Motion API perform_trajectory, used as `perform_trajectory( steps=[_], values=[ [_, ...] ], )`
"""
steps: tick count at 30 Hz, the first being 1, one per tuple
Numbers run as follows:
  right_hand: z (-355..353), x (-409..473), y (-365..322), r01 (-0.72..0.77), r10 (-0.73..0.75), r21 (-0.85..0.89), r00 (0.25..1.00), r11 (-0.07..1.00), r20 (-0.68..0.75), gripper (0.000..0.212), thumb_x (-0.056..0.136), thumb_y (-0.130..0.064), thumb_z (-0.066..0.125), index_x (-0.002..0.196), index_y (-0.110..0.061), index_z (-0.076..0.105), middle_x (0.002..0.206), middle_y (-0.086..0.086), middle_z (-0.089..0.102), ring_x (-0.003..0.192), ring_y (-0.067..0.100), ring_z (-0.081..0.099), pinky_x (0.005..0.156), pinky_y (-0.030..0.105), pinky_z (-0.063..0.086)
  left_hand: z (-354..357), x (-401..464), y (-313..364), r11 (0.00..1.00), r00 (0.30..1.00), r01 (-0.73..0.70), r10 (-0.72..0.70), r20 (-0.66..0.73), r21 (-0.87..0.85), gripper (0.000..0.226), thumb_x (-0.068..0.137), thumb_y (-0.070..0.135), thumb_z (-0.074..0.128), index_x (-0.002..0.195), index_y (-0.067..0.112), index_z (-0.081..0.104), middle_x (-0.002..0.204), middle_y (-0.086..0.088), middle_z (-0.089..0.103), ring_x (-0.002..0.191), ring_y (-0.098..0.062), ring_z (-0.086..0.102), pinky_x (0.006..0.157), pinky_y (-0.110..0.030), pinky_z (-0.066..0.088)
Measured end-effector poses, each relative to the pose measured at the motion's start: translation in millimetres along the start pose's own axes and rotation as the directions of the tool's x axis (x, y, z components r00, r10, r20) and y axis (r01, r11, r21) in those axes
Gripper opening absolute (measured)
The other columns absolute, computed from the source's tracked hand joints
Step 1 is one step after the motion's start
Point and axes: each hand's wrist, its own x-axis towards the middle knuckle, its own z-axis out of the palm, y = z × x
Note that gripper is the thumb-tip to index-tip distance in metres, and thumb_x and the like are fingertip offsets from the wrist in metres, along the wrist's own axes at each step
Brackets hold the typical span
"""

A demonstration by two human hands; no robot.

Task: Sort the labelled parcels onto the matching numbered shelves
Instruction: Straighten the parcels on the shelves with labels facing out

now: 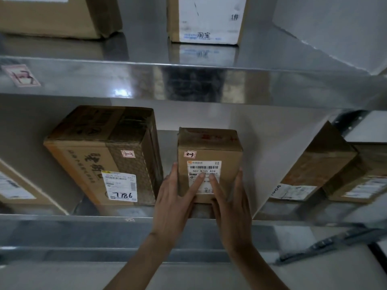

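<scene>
Now you have both hands on the small box (209,155), which stands on the middle shelf (83,219) straight ahead of you. Your left hand (176,197) lies on its left side, fingers straight, and the thumb reaches across the front onto the white label (204,176). Your right hand (232,201) does the same on the right side, with its thumb on the label too. The two thumbs almost meet there. The fingers are not curled; they press flat on the cardboard.

Above your thumbs, a small tag (190,154) on the box reads 2-3. Just left of your left hand stands a big box (100,155), with the same 2-3 tag and "7786" written on its label. To the right of your right hand, well apart, lie more boxes (326,166). On the upper shelf (188,80), above your hands, there are two other parcels (207,17).
</scene>
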Motion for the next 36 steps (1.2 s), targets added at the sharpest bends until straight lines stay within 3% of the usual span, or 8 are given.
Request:
perform_trajectory(
  steps=[9, 14, 20, 22, 24, 28, 33, 36],
  values=[
    [11, 10, 9, 0.002, -0.004, -0.053, 0.999, 0.999, -0.035, 0.094, 0.092, -0.023, 0.074, 0.164, -0.04, 0.015, 0.171, 0.025, 0.005, 0.144, 0.042, 0.042, 0.108, 0.051, 0.047, 5, 12, -4, 0.999, 0.999, -0.041, 0.043, -0.032, 0.036, 0.107, 0.08, 0.017, 0.086, 0.159, 0.04, 0.016, 0.158, -0.033, 0.026, 0.14, -0.043, 0.038, 0.11, -0.046, 0.033],
    [10, 12, 9, -0.006, 0.005, -0.057, 1.0, 0.998, -0.026, 0.098, 0.093, -0.021, 0.075, 0.164, -0.042, 0.012, 0.171, 0.025, 0.006, 0.145, 0.041, 0.041, 0.112, 0.046, 0.038, 7, 13, -7, 0.998, 0.997, -0.056, 0.057, -0.043, 0.031, 0.1, 0.081, 0.019, 0.085, 0.157, 0.038, 0.023, 0.157, -0.033, 0.026, 0.142, -0.043, 0.036, 0.11, -0.049, 0.035],
    [0, 3, 1, 0.005, -0.005, 0.008, 1.0, 1.0, -0.023, 0.104, 0.087, -0.014, 0.082, 0.164, -0.04, 0.018, 0.171, 0.023, -0.004, 0.156, 0.038, 0.016, 0.113, 0.057, 0.043, 5, 4, -4, 0.999, 0.999, -0.037, 0.038, -0.028, 0.016, 0.101, 0.08, 0.02, 0.086, 0.157, 0.038, 0.023, 0.159, -0.034, 0.022, 0.146, -0.045, 0.031, 0.112, -0.052, 0.036],
    [-7, -3, -4, 0.016, -0.014, 0.035, 0.999, 0.999, -0.042, 0.097, 0.087, -0.014, 0.081, 0.162, -0.036, 0.023, 0.172, 0.022, -0.005, 0.159, 0.032, 0.006, 0.112, 0.058, 0.044, -1, -2, 0, 0.999, 0.999, -0.039, 0.039, -0.025, -0.002, 0.102, 0.078, 0.021, 0.087, 0.157, 0.037, 0.024, 0.16, -0.033, 0.022, 0.147, -0.044, 0.029, 0.112, -0.055, 0.039],
    [-14, -9, -12, 0.03, -0.028, 0.039, 0.998, 0.999, -0.061, 0.083, 0.093, -0.024, 0.072, 0.162, -0.033, 0.026, 0.172, 0.021, -0.004, 0.16, 0.028, 0.002, 0.11, 0.059, 0.045, -11, -9, 3, 0.998, 0.997, -0.058, 0.056, -0.062, -0.027, 0.089, 0.086, 0.024, 0.078, 0.157, 0.035, 0.025, 0.16, -0.03, 0.022, 0.148, -0.043, 0.029, 0.108, -0.058, 0.044],
    [-26, -21, -28, 0.058, -0.057, 0.007, 0.994, 0.998, -0.093, 0.08, 0.092, -0.031, 0.07, 0.161, -0.031, 0.028, 0.171, 0.023, 0.005, 0.158, 0.038, 0.015, 0.107, 0.063, 0.047, -33, -22, 5, 0.992, 0.986, -0.102, 0.092, -0.136, -0.071, 0.059, 0.103, 0.037, 0.051, 0.156, 0.03, 0.027, 0.162, -0.021, 0.021, 0.149, -0.035, 0.028, 0.11, -0.055, 0.043],
    [-31, -25, -66, 0.128, -0.131, -0.034, 0.987, 0.991, -0.091, 0.075, 0.098, -0.035, 0.068, 0.162, -0.028, 0.029, 0.169, 0.023, 0.017, 0.154, 0.043, 0.026, 0.112, 0.058, 0.045, -65, -43, -21, 0.995, 0.987, -0.083, 0.076, -0.14, -0.047, 0.073, 0.095, 0.035, 0.07, 0.156, 0.027, 0.031, 0.162, -0.019, 0.029, 0.149, -0.034, 0.032, 0.113, -0.054, 0.04],
    [-27, -22, -100, 0.165, -0.166, -0.018, 0.981, 0.986, -0.098, 0.068, 0.1, -0.038, 0.058, 0.161, -0.026, 0.03, 0.168, 0.022, 0.023, 0.154, 0.041, 0.028, 0.112, 0.057, 0.045, -91, -58, -49, 0.999, 0.988, -0.053, 0.052, -0.144, -0.005, 0.072, 0.096, 0.039, 0.066, 0.157, 0.026, 0.03, 0.163, -0.018, 0.029, 0.152, -0.032, 0.027, 0.117, -0.053, 0.035]
  ],
)
